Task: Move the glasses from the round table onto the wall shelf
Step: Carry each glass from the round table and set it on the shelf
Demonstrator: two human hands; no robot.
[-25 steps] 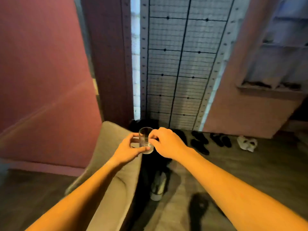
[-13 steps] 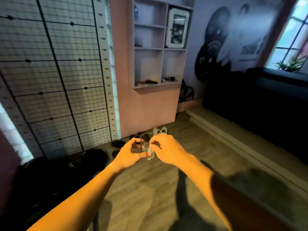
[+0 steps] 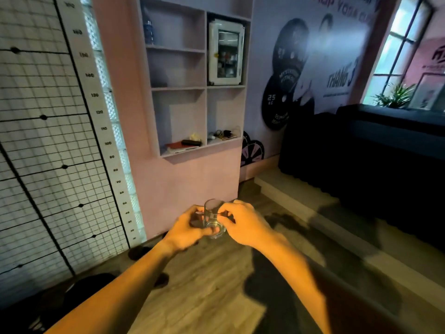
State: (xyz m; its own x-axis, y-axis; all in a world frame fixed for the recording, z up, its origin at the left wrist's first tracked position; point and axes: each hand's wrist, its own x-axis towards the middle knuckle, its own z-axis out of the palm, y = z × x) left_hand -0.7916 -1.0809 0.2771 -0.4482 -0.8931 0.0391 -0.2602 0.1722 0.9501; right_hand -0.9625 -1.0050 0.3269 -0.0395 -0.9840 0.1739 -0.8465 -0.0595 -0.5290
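Both the left hand [image 3: 186, 229] and right hand [image 3: 243, 224] clamp the upright clear glass [image 3: 213, 219] between them, with the wall shelf [image 3: 178, 89] well ahead and above.

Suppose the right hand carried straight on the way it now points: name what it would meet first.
The right hand points left, so it would first meet the clear drinking glass it grips, then probably the left hand; depth is unclear.

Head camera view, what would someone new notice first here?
A clear glass held up between the left hand and right hand at centre. Above it, the pink wall shelf holds a white cabinet. A numbered grid chart fills the left.
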